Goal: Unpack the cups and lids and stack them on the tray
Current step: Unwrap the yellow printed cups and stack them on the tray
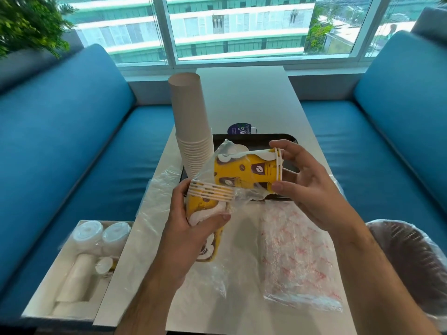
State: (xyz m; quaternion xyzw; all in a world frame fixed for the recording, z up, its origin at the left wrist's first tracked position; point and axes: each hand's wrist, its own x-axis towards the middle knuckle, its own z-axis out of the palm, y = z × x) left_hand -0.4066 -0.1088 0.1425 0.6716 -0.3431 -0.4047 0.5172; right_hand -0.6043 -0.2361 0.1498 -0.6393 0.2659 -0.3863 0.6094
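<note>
White table (254, 97) between blue sofas (72, 131), window (242, 27) behind (tray (287, 139) dark). Left hand (193, 226) and right hand (307, 187) each gripping yellow cups (249, 170).

yellow cups (249, 171): on their side above tray, rims right | second yellow stack (208, 201): in clear wrap, rims up | white cup stack (191, 126): inverted, tall, tray's left edge | black tray (287, 139): on tabletop

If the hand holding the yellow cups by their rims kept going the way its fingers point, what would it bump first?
Probably the tall white cup stack. The right hand points left, holding the yellow cups, and that stack seems next in line, though depth is unclear.
</note>
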